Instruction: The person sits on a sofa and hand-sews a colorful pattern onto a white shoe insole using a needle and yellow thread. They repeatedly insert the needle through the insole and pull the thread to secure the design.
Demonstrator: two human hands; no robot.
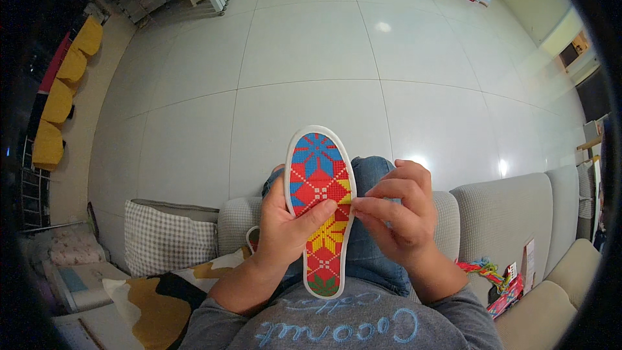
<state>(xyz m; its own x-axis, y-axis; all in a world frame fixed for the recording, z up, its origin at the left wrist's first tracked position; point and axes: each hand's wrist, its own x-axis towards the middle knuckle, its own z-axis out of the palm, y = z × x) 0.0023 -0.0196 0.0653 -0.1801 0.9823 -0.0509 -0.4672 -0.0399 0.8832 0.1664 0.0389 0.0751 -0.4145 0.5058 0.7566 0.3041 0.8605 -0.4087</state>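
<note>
An embroidered insole [321,178] with a white rim stands lengthwise in front of me, its patterned face up. Blue, red, yellow and green cross-stitch motifs cover it. My left hand [282,230] grips its left side, thumb pressed across the middle of the stitching and fingers behind. At the insole's right edge, my right hand [405,214] is closed, thumb and index finger pinched together close to the rim. Whatever lies in that pinch is too small to make out. Behind my left wrist, part of a white-rimmed thing [251,238] shows.
I sit on a grey sofa [502,220] with jeans-clad legs under the insole. Bundles of coloured thread [486,272] lie on the seat at right. On the left are a checked cushion [170,236] and a brown, black and white cushion [155,304]. Pale floor tiles [304,45] stretch ahead.
</note>
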